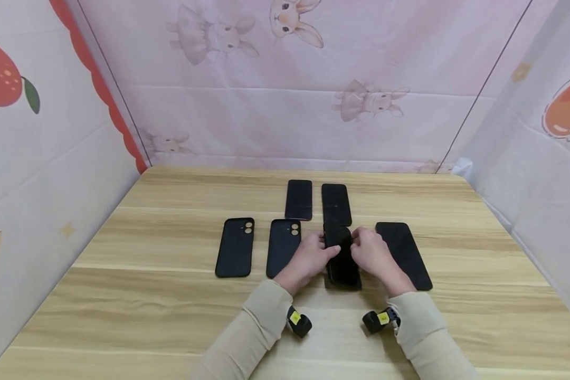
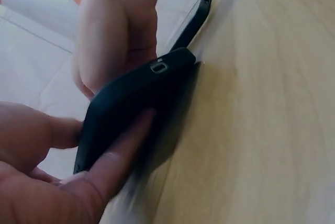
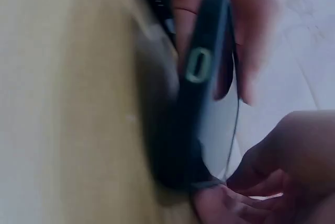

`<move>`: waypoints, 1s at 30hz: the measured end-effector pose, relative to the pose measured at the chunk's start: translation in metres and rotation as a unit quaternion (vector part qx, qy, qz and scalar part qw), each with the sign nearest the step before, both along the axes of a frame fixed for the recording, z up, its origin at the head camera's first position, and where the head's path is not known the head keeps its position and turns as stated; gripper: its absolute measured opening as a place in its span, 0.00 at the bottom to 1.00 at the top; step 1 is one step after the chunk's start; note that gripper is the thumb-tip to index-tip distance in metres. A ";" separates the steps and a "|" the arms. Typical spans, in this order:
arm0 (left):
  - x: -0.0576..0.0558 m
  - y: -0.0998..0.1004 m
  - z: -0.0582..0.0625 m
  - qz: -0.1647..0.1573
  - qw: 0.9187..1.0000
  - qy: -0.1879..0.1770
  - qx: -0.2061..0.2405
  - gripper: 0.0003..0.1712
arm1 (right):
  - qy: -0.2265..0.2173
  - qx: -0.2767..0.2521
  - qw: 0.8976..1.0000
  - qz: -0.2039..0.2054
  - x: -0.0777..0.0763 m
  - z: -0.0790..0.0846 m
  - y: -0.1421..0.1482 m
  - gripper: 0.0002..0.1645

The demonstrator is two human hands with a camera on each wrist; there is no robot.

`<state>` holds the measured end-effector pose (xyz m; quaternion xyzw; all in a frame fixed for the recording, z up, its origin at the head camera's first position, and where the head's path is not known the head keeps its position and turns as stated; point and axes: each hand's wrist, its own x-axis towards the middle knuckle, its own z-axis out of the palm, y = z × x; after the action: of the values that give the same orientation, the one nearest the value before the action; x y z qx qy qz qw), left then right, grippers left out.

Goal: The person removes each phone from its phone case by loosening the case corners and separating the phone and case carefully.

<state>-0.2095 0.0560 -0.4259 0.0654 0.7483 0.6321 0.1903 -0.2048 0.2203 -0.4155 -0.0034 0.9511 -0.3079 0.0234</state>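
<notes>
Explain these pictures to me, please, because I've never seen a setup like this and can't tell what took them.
There's no robot here, just a person's bare left hand and right hand. The wide picture comes from a camera worn on the head; the two close ones come from wrist cameras, one per arm. On the wood-grain table lie two empty phone cases at the left, two dark phones farther back, and a dark phone-shaped slab at the right. In the middle, the left hand holds a black-cased phone, thumb over the screen, while the right hand pinches its edge.
</notes>
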 end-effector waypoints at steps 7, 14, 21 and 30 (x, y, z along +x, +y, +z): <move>-0.002 -0.011 0.006 -0.010 0.999 -0.039 0.037 0.28 | -0.058 -0.193 0.980 -0.011 0.001 0.008 0.009 0.24; -0.004 -0.020 0.014 -0.036 0.995 -0.062 0.066 0.26 | -0.052 -0.283 0.958 -0.008 0.001 0.014 0.013 0.25; -0.001 -0.027 0.021 -0.069 0.993 -0.066 0.073 0.27 | -0.045 -0.315 0.948 -0.016 0.002 0.016 0.014 0.26; -0.002 -0.032 0.026 -0.097 0.992 -0.072 0.048 0.19 | -0.060 -0.382 0.922 0.020 0.003 0.018 0.015 0.28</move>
<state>-0.2112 0.0237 -0.4002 0.1015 0.6919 0.6485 0.3007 -0.2016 0.2358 -0.3974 -0.0125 0.7581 -0.6466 0.0838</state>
